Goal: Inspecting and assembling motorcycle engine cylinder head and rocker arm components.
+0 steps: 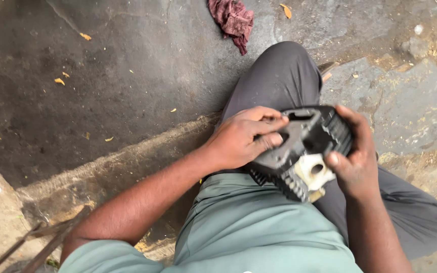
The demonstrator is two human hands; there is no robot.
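Observation:
A dark, grimy finned engine cylinder block (299, 149) with a pale round port on its near face is held over my lap. My left hand (241, 137) grips its left side, fingers curled over the flat top flange. My right hand (355, 156) clasps the right side, thumb pressed beside the pale port. Both hands hold the part above my grey trousers (279, 76) and green shirt (249, 227).
A crumpled maroon rag (233, 20) lies on the dark stained concrete ground (127, 76) ahead. Yellow leaf bits (59, 81) are scattered about. Thin rusty rods (36, 245) lie at the lower left. A raised concrete edge runs diagonally below my left arm.

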